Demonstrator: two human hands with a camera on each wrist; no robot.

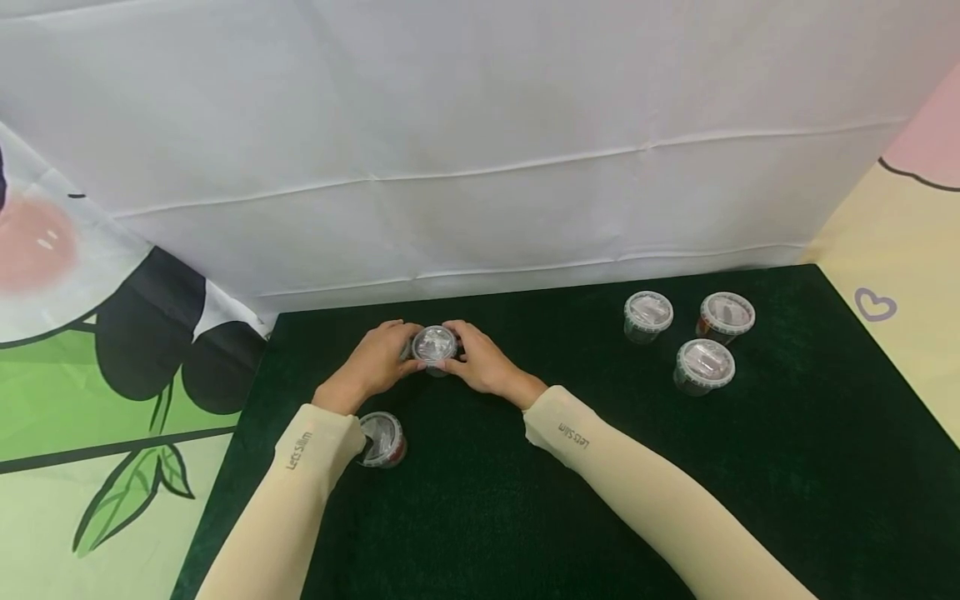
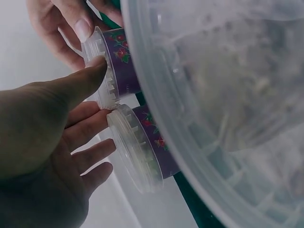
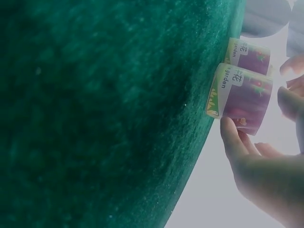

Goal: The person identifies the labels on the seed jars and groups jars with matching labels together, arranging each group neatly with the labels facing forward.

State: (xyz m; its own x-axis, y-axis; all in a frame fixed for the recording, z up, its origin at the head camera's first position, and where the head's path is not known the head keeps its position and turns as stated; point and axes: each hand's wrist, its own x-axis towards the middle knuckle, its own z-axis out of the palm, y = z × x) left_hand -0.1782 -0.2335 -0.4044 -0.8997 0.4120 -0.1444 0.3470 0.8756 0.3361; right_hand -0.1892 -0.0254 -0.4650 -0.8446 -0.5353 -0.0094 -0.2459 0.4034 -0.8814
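Dark-green napped cloth (image 1: 510,500) spreads beneath your work, and just left of the middle of the head view is a short, round, clear-lidded plastic tub with a purple flowered label (image 1: 434,343). Your right hand (image 1: 487,362) has thumb and fingers bent in around its rim and side, closed up to the plastic. Your left hand (image 1: 384,357) is looser: its thumb rests on the same lid's rim, while the other fingers lie fairly straight near a matching purple-labelled tub (image 2: 142,152). Whether they press on that one, you can't tell.

Mind an uneven push, which could tip the held tub or shove it into its neighbour; a heavy thumb could pop the lid. Your cream left sleeve (image 1: 318,446) is close beside a clear-lidded round tub (image 1: 384,439) at lower left of centre, so a careless pull-back could knock it.

Three more clear-lidded tubs sit right of centre: one leftmost (image 1: 648,313), one rightmost (image 1: 726,317), one nearest you (image 1: 705,367). Crumpled clear wrapping (image 1: 707,360) shows through the lids; what lies beneath is too blurred to name.
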